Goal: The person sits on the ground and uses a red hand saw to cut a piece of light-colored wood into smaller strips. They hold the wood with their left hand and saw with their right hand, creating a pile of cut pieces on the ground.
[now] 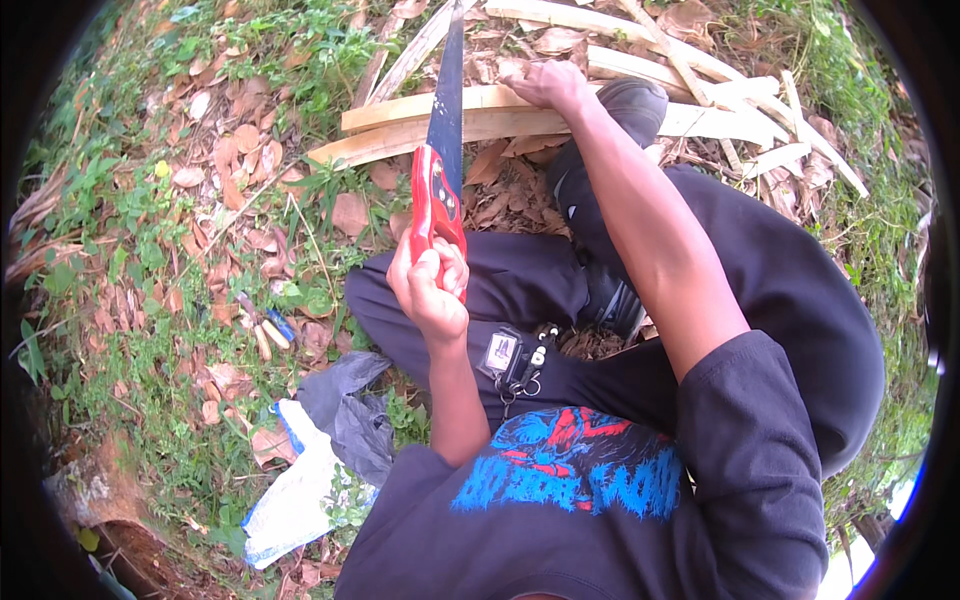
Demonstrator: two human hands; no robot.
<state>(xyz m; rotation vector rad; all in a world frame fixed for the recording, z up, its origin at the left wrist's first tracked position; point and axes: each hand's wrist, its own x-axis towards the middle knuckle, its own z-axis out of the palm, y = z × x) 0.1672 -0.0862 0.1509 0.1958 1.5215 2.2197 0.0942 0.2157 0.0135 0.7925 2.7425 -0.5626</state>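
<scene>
My left hand (pixel 432 283) is wrapped round the red handle of a handsaw (pixel 449 130). The dark blade points away from me and passes over the left part of two pale wooden strips (pixel 385 113); whether its teeth touch them cannot be seen. My right hand (pixel 550 86) is closed over the upper strip, to the right of the blade, with its fingertips partly hidden. Beside that hand, my dark shoe (pixel 634 105) rests against the strips. I sit on the ground with my legs bent.
More wooden strips (pixel 700 62) lie crossed at the far right. Small hand tools (pixel 268 332) lie in the grass to the left. A grey plastic bag (pixel 352 415) and a white one (pixel 298 495) sit near my left side. A cut log (pixel 110 490) stands at lower left.
</scene>
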